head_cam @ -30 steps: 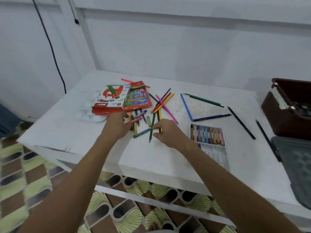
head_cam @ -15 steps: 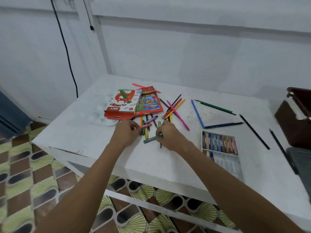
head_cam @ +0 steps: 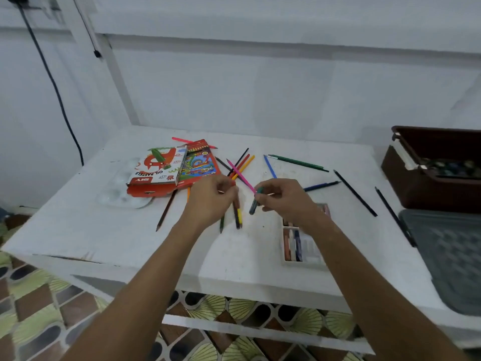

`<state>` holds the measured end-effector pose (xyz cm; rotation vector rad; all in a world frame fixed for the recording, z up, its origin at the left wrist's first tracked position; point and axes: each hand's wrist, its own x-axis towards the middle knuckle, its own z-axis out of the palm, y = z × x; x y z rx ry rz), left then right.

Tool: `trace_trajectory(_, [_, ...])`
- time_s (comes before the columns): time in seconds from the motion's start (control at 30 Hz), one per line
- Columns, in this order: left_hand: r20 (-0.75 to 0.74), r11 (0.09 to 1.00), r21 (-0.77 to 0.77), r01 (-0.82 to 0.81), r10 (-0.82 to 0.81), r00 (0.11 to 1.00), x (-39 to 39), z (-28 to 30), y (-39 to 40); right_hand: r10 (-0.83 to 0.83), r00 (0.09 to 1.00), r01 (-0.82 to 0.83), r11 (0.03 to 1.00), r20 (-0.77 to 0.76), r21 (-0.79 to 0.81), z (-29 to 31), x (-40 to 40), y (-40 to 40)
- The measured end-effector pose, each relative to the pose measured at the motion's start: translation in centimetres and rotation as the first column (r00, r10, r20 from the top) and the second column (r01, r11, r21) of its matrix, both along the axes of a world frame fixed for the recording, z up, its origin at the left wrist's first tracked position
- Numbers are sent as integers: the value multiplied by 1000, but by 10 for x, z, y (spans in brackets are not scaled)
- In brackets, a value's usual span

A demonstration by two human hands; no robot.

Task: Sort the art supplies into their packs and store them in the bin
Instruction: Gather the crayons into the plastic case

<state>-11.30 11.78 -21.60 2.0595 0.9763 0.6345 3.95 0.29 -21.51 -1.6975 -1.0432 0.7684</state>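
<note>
Above the white table (head_cam: 109,238), my left hand (head_cam: 212,199) grips a small bunch of oil pastels (head_cam: 238,217), yellow and dark ends pointing down. My right hand (head_cam: 282,198) pinches a teal pastel (head_cam: 253,204). The pastel tray (head_cam: 299,246) lies under my right wrist, partly hidden. An oil pastels box (head_cam: 158,168) and a coloured pencil pack (head_cam: 199,164) lie at the back left. Loose coloured pencils (head_cam: 240,165) fan out behind my hands. The brown bin (head_cam: 416,186) stands at the right edge.
A clear paint palette (head_cam: 117,194) sits under the pastel box. A grey lid (head_cam: 450,256) lies at the near right. Dark pencils (head_cam: 355,194) lie between my hands and the bin. A black cable (head_cam: 59,100) hangs on the left wall.
Both hands have lifted off the table with pastels gathered from the pile. The view has shifted, and the bin and lid show more.
</note>
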Motion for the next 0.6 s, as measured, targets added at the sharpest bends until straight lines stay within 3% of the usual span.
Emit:
trace_trajectory(0.17, [83, 956, -226, 185, -170, 982, 46, -1, -43, -139, 990, 140, 989, 37, -38, 4, 32, -52])
trace_trajectory(0.3, [18, 903, -345, 256, -266, 964, 71, -14, -73, -172, 973, 194, 971, 153, -139, -6, 45, -89])
trace_trajectory(0.5, [-172, 941, -230, 250, -292, 941, 86, -31, -91, -191, 963, 234, 942, 188, -240, -30, 42, -104])
trace_trajectory(0.6, [-192, 952, -213, 221, -263, 945, 86, -34, -95, -214, 942, 275, 933, 257, -232, -35, 40, -102])
